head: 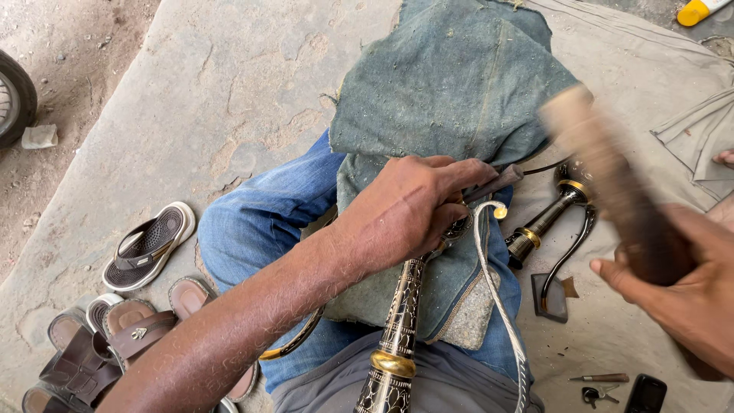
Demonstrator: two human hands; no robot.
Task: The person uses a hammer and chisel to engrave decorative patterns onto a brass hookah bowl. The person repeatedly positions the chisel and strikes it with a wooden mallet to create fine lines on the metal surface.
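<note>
My left hand (413, 206) grips a thin dark metal tool (501, 182) and presses down on the top of a long ornate black-and-gold staff (401, 321) that lies over my lap. A worn green-grey cloth (451, 84) covers my knee under the work. My right hand (680, 283) is raised at the right and holds a wooden mallet-like handle (604, 168), blurred by motion. A white braided cord (497, 291) hangs from the staff's top. A curved black-and-gold handle piece (550, 218) lies on the ground beside my leg.
Several sandals (149, 245) lie on the concrete at the left. A small dark phone (646, 394), keys (596, 395) and a small tool (600, 377) rest at the lower right. A yellow bottle (699, 11) is at the top right, a tyre (14, 95) at the far left.
</note>
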